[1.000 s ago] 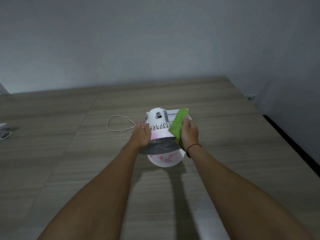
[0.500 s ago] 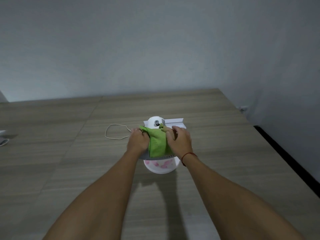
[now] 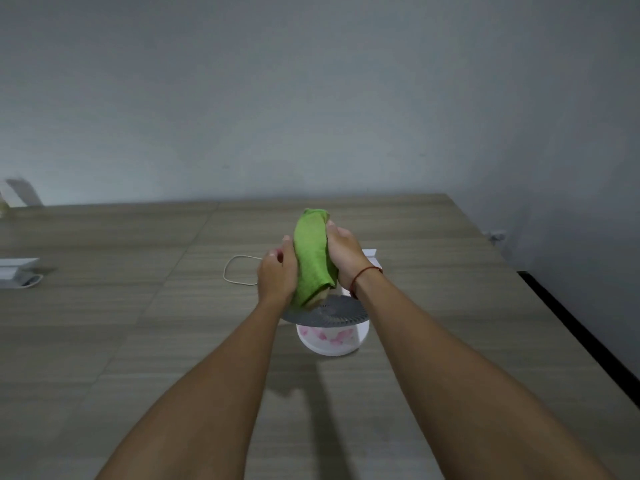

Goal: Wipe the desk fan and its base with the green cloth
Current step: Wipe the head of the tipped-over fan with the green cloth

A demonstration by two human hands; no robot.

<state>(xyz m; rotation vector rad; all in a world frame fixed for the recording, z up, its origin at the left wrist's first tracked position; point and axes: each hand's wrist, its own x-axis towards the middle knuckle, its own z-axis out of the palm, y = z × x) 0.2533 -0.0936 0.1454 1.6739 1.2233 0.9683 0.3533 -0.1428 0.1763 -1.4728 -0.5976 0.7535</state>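
Underneath everything runs a wood-grain floor [image 3: 104,341] of broad grey-brown planks, its seams slanting away toward a plain pale grey wall [image 3: 311,98] on the far side, while a second wall [image 3: 588,220] closes the room on the right behind a dark skirting strip [image 3: 588,344]. At the far left edge sits a small white object [image 3: 17,271], too blurred to identify. Near the middle of the floor stands the desk fan [image 3: 325,315]: a grey ribbed grille tilted almost flat and facing upward toward the viewer, above a round white base [image 3: 330,341] printed with pink flowers. A thin white cord [image 3: 239,268] loops on the floor just to its left, and a white boxy corner [image 3: 370,254] pokes out on its far right side. Both bare forearms reach in from the near edge. Between the hands the green cloth [image 3: 311,258] is bunched into a thick roll, its long axis running near to far and rising, the far end pointing up and away, the near end hanging just over the grille. The left hand [image 3: 277,275] is curled against the roll's left side, and the right hand [image 3: 343,254], with a red string round its wrist, clasps the right side, so both hands are closed on the fabric. A long shadow falls on the planks nearer than the base.
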